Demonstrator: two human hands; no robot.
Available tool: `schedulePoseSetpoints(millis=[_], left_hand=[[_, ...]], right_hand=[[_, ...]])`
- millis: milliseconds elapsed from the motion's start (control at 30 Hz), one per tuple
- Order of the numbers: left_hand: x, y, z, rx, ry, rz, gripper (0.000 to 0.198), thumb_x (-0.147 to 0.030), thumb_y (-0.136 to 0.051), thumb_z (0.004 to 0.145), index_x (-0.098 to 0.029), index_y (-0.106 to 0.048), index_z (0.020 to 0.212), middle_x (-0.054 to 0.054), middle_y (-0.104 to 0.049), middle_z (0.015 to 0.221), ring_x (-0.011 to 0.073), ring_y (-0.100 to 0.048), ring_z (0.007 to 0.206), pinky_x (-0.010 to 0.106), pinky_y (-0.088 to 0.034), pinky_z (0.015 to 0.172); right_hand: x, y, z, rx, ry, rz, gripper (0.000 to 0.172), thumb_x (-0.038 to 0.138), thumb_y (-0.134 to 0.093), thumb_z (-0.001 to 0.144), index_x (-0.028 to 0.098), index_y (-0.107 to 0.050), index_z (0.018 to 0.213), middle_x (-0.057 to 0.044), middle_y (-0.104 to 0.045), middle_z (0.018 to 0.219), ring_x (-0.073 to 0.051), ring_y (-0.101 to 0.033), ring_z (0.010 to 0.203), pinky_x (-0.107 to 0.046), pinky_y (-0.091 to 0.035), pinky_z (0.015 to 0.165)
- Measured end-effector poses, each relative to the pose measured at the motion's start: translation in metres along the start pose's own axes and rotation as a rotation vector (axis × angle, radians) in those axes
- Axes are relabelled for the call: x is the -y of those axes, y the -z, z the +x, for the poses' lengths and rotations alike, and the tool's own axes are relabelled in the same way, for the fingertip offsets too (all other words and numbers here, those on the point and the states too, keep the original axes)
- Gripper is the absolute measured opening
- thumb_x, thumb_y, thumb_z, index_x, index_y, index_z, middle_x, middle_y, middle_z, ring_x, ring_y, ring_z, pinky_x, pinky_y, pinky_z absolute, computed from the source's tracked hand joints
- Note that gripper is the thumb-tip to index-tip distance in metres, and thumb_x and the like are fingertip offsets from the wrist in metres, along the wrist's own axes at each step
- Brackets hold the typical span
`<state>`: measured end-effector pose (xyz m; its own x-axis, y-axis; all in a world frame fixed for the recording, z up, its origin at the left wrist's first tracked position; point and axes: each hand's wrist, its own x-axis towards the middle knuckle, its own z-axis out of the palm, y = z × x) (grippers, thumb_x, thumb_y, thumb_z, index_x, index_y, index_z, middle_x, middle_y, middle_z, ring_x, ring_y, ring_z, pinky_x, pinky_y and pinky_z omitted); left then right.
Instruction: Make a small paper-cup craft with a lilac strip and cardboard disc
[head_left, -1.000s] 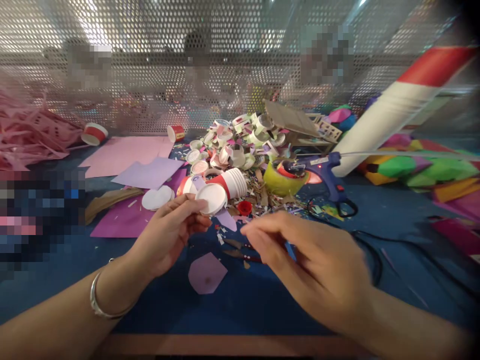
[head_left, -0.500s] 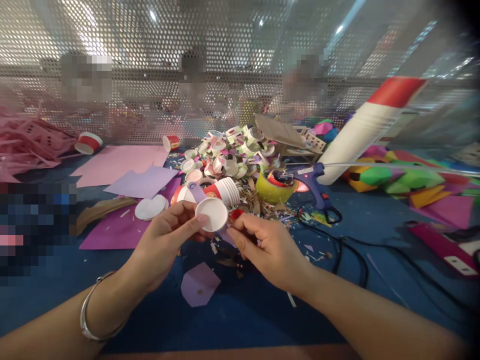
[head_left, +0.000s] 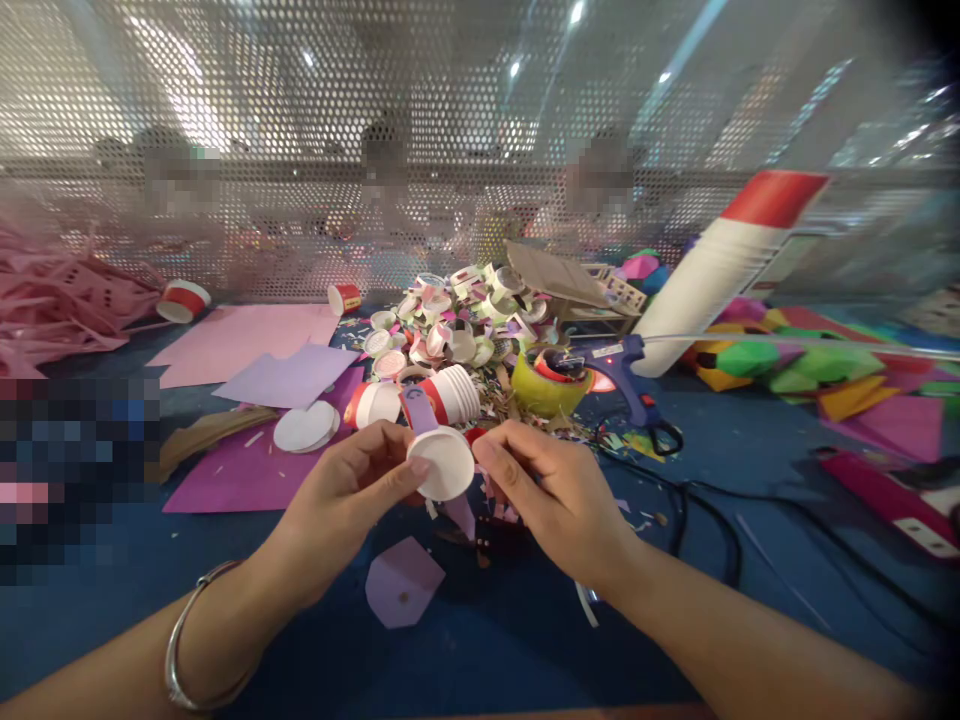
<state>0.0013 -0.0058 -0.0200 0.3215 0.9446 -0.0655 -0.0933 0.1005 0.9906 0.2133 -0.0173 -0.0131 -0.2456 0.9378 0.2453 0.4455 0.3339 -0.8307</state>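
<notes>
My left hand (head_left: 349,500) pinches a small white paper cup piece (head_left: 442,463) by its rim, with a purple paper strip (head_left: 417,410) stuck up behind it. My right hand (head_left: 559,500) is closed at the cup's right edge, fingertips touching it and a hanging bit of purple paper (head_left: 459,513). Both hands hover just above the blue table (head_left: 480,650). A purple paper hexagon (head_left: 402,594) lies below them.
Behind the hands lie a stack of red-and-white cups (head_left: 442,395), a heap of cut cup pieces (head_left: 457,315), a yellow tape roll (head_left: 546,385) and a blue glue gun (head_left: 626,370) with its black cord (head_left: 697,520). Purple and pink sheets (head_left: 247,340) lie left. A perforated metal screen (head_left: 480,150) stands at the back.
My right hand came in from the right and closed on the cup's edge. The left hand with the cup shifted slightly right and down.
</notes>
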Motion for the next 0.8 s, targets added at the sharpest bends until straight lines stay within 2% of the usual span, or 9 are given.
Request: schedulePoseSetpoints(millis=[167,267,400,600,800], left_hand=[[-0.0004,-0.0017,-0.0015,0.062,0.017,-0.033,0.015,-0.034,-0.072,0.087,-0.021,-0.065,0.093,0.001,-0.066,0.086,0.0133,-0.061,0.077,0.025,-0.049,0.073],[-0.0025,0.0002,-0.0012,0.014,0.048,-0.069,0.018,-0.032,-0.076,0.084,-0.021,-0.065,0.092,-0.001,-0.066,0.084,0.0114,-0.061,0.075,0.022,-0.050,0.071],[-0.0030,0.0011,0.0007,-0.086,0.016,-0.115,0.020,-0.031,-0.077,0.083,-0.021,-0.063,0.093,0.000,-0.068,0.093,0.0124,-0.063,0.084,0.023,-0.052,0.077],[0.0007,0.0000,-0.0005,-0.045,0.047,-0.106,0.022,-0.032,-0.077,0.083,-0.020,-0.060,0.091,-0.001,-0.069,0.084,0.0104,-0.063,0.073,0.022,-0.052,0.072],[0.0020,0.0016,0.0020,-0.076,0.006,-0.120,0.023,-0.032,-0.076,0.084,-0.019,-0.062,0.096,0.001,-0.070,0.090,0.0110,-0.065,0.079,0.023,-0.054,0.075]], right_hand=[[-0.0050,-0.0014,0.0021,0.085,-0.045,0.078,0.037,0.048,-0.046,0.100,0.020,-0.061,0.082,0.003,-0.053,0.064,-0.010,-0.050,0.056,-0.024,-0.038,0.052],[-0.0055,-0.0025,0.0028,0.096,-0.064,0.137,0.038,0.048,-0.046,0.100,0.020,-0.058,0.078,0.003,-0.053,0.063,-0.010,-0.051,0.055,-0.023,-0.040,0.052],[-0.0026,-0.0053,0.0033,0.157,-0.088,0.160,0.038,0.047,-0.051,0.098,0.019,-0.055,0.073,0.003,-0.054,0.062,-0.008,-0.051,0.053,-0.022,-0.039,0.049],[-0.0019,-0.0099,0.0014,0.197,-0.093,0.183,0.030,0.043,-0.051,0.098,0.018,-0.060,0.086,0.003,-0.054,0.063,-0.008,-0.050,0.051,-0.020,-0.040,0.045],[-0.0014,-0.0091,0.0001,0.195,-0.100,0.189,0.029,0.042,-0.051,0.098,0.018,-0.058,0.083,0.003,-0.054,0.064,-0.008,-0.051,0.051,-0.019,-0.041,0.046]])
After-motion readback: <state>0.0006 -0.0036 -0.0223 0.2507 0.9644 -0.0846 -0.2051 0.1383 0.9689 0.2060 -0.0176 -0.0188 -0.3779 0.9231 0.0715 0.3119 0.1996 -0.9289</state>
